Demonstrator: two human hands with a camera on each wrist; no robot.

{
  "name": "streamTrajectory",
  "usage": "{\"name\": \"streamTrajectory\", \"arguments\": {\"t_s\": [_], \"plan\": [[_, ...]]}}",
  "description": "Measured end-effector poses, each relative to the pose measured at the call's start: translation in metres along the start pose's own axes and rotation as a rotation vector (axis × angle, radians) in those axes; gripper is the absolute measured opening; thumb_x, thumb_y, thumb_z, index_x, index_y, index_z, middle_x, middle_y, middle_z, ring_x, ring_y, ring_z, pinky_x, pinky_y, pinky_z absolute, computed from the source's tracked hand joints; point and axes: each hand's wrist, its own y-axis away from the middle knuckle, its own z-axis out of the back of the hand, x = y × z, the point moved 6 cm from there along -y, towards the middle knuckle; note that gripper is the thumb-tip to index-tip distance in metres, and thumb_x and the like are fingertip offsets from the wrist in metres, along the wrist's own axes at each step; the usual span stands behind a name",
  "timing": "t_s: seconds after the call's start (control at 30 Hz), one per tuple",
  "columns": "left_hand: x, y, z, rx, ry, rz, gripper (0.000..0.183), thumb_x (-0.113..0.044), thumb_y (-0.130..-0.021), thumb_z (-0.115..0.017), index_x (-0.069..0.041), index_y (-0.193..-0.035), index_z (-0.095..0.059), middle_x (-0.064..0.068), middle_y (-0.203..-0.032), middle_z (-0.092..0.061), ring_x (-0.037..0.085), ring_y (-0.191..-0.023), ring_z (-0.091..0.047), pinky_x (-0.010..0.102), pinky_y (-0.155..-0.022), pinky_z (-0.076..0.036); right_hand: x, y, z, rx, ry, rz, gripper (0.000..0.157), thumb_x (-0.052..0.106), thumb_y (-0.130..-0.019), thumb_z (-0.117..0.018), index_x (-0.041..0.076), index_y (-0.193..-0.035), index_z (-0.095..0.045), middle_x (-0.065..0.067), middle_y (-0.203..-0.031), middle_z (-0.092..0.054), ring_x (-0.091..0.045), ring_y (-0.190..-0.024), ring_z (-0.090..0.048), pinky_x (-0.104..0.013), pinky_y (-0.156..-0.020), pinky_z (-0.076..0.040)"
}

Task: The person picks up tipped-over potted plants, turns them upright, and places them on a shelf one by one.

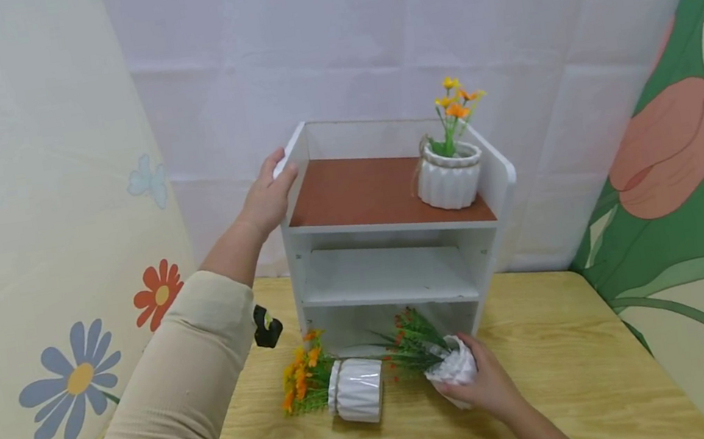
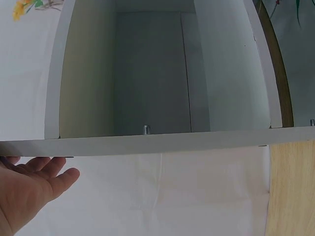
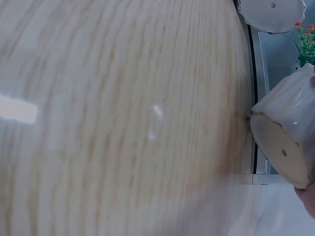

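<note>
My left hand (image 1: 269,197) rests against the left side panel of a small white shelf unit (image 1: 392,273), near its top. In the left wrist view the fingers of this hand (image 2: 29,187) meet the panel's outer face. Low in front of the unit, my right hand (image 1: 490,383) grips a white flowerpot (image 1: 455,369) with green leaves and small red flowers. The pot tilts with its plant toward the left, and its base, with a hole, shows in the right wrist view. Beside it, a second white flowerpot (image 1: 357,389) with orange flowers (image 1: 302,378) lies on its side.
A third white pot (image 1: 449,177) with yellow-orange flowers stands upright on the unit's brown top, at the right. A small black object (image 1: 266,327) is left of the unit on the wooden table (image 1: 559,370). Flower-printed cloths hang at both sides.
</note>
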Motion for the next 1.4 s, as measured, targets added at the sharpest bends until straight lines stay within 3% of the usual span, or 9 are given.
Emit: {"name": "streamTrajectory", "arguments": {"t_s": [0.5,0.83,1.1,1.4], "plan": [[0.000,0.001,0.000,0.003,0.004,0.005,0.062,-0.046,-0.104,-0.029,-0.024,-0.159,-0.009,0.017,-0.158,-0.029,0.038,-0.141,-0.034,0.059,-0.114,-0.028,-0.007,0.008,0.009,0.009,-0.068,-0.059,0.096,0.016,-0.061,-0.092,-0.005,-0.140,-0.042,-0.028,-0.136,-0.051,-0.042,-0.124,-0.050,-0.053,-0.104,-0.040],[0.001,0.000,0.000,0.007,0.008,0.008,0.062,-0.044,-0.104,-0.030,-0.024,-0.159,-0.009,0.018,-0.158,-0.029,0.038,-0.141,-0.034,0.060,-0.114,-0.029,-0.017,0.013,0.011,0.010,-0.129,-0.118,0.098,0.010,-0.063,-0.091,-0.004,-0.144,-0.038,-0.025,-0.139,-0.050,-0.038,-0.126,-0.049,-0.045,-0.105,-0.039],[0.000,0.000,0.000,0.007,0.011,0.010,0.062,-0.045,-0.104,-0.030,-0.024,-0.159,-0.010,0.017,-0.158,-0.029,0.037,-0.141,-0.033,0.059,-0.115,-0.028,-0.023,0.015,0.014,0.006,-0.192,-0.151,0.096,0.006,-0.065,-0.090,-0.003,-0.144,-0.037,-0.023,-0.138,-0.051,-0.033,-0.123,-0.050,-0.025,-0.097,-0.042],[-0.001,0.001,0.001,0.001,0.013,0.006,0.062,-0.045,-0.104,-0.030,-0.022,-0.159,-0.011,0.019,-0.157,-0.030,0.038,-0.140,-0.035,0.057,-0.115,-0.029,-0.033,0.022,0.015,0.023,-0.227,-0.220,0.098,0.009,-0.069,-0.087,-0.002,-0.148,-0.030,-0.026,-0.143,-0.046,-0.038,-0.128,-0.047,-0.035,-0.101,-0.042]]}}
